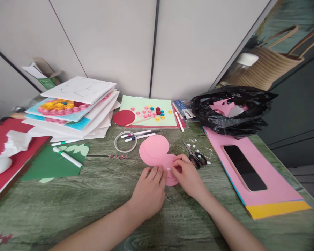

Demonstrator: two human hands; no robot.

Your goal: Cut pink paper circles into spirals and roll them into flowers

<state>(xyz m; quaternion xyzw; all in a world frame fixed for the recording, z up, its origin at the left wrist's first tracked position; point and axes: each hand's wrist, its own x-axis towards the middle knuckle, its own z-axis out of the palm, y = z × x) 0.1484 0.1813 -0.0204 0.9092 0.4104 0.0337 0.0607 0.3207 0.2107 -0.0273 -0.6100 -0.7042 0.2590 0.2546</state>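
Both hands rest on the green table [94,195] over a pink paper spiral disc [170,164]. My left hand [149,190] lies palm down with its fingers pressed together on the disc's left edge. My right hand [187,173] pinches the disc from the right, beside a small white sticker piece [169,169]. Two pink paper circles [154,149] overlap just behind the disc, touching it. What lies under my fingertips is hidden.
Scissors [196,157] lie right of my right hand among white scraps. A tape ring [125,142] and markers [140,135] sit behind. A phone [244,167] rests on pink paper [274,184]. A black bag [232,109], stacked boards [75,104] and green paper [52,164] surround.
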